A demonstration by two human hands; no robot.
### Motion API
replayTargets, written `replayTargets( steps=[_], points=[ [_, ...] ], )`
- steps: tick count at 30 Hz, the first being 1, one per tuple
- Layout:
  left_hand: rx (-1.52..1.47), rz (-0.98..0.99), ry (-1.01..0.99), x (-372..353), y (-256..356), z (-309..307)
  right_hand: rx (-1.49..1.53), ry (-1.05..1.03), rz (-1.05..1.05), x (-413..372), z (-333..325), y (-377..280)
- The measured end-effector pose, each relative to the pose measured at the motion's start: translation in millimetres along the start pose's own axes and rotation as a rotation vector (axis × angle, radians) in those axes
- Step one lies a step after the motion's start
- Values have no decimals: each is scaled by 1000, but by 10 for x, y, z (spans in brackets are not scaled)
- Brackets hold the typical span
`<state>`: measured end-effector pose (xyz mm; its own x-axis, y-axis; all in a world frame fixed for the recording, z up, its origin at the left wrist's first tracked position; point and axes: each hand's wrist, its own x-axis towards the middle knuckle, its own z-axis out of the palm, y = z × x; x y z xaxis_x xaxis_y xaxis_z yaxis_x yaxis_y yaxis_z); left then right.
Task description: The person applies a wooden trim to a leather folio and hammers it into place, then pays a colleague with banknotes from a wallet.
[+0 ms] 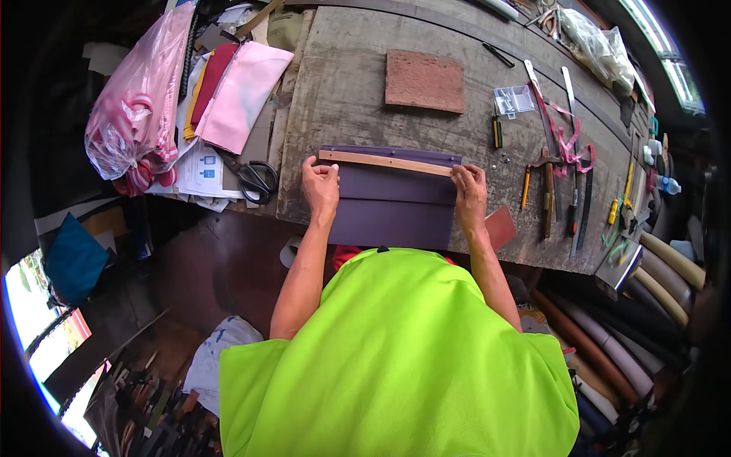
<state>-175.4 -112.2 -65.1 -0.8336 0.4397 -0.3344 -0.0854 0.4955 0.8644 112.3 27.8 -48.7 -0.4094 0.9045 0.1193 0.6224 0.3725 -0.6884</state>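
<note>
A narrow wooden strip [388, 163] with small dark holes lies across the top of a dark purple panel [392, 221], which looks like leather or fabric. My left hand [321, 186] pinches the strip's left end between thumb and fingers. At the opposite end, my right hand [470, 190] closes its fingers on the same strip. Along the panel's upper edge, behind the strip, runs a purple band with small studs [394, 151]. A fold or seam crosses the panel below, and its lower part reaches the bench's front edge.
On the worn workbench [343, 76] lie a reddish slab [425, 81], a hammer [547, 190], a clear plastic box [514, 100] and a yellow-handled tool [497, 132]. Black scissors [257, 181] rest at left beside pink cloth [244, 95]. Material rolls [609, 343] stand at lower right.
</note>
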Motion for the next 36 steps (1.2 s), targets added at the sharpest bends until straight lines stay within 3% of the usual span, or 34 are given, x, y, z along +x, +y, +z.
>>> replayTargets(
  steps=[2, 3, 5, 11, 14, 25, 29, 32, 33, 36],
  points=[
    [465, 322, 131, 24, -118, 11, -77, 10, 31, 13, 36, 3],
    [416, 223, 80, -59, 131, -29, -40, 32, 109, 12, 67, 2],
    [438, 307, 75, 0, -11, 5, 36, 80, 261, 1, 143, 12],
    [421, 320, 90, 34, -60, 12, -20, 86, 365, -26, 210, 31],
    [412, 298, 90, 6, 19, 29, 72, 151, 341, -48, 275, 150],
    [444, 363, 94, 56, -148, 48, 391, 153, 610, -3, 277, 211],
    [470, 451, 99, 105, -236, 41, 400, 171, 613, 6, 280, 214],
    [424, 340, 73, 126, -237, 41, 356, 235, 568, 5, 329, 251],
    [424, 391, 85, 135, -240, 40, 369, 259, 550, 8, 336, 241],
    [407, 354, 63, 149, -262, 35, 353, 165, 592, 11, 280, 236]
  ],
)
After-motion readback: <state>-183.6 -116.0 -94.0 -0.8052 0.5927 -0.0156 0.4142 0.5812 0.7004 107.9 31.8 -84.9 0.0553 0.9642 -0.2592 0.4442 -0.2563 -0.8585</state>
